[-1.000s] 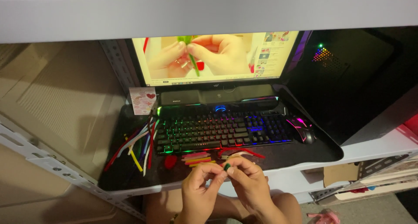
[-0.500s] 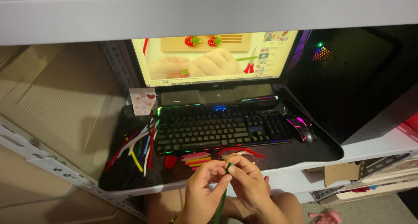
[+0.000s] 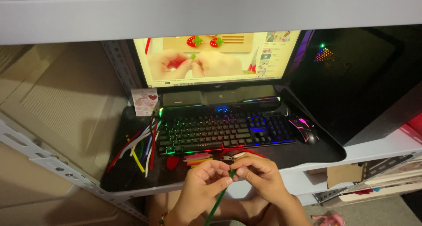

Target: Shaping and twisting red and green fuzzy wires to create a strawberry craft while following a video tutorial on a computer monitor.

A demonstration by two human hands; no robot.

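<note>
My left hand (image 3: 200, 185) and my right hand (image 3: 259, 177) meet in front of the desk edge, both pinching the upper end of a green pipe cleaner (image 3: 218, 196) that slants down between my wrists. Just beyond my fingers on the black desk mat (image 3: 307, 153) lie several short coloured pipe cleaner pieces (image 3: 196, 158), a small red shape (image 3: 172, 162) and small scissors (image 3: 232, 156). Behind them sits a backlit keyboard (image 3: 220, 131).
A bundle of coloured pipe cleaners (image 3: 136, 149) lies at the mat's left. A lit mouse (image 3: 303, 129) sits right of the keyboard. A monitor (image 3: 217, 59) plays a craft video above a soundbar (image 3: 220, 97). A dark computer case (image 3: 351, 72) stands at right, under a shelf.
Both hands have stayed at the desk edge, working the green pipe cleaner, whose long end now hangs down between my wrists. The video on the monitor has changed scenes.
</note>
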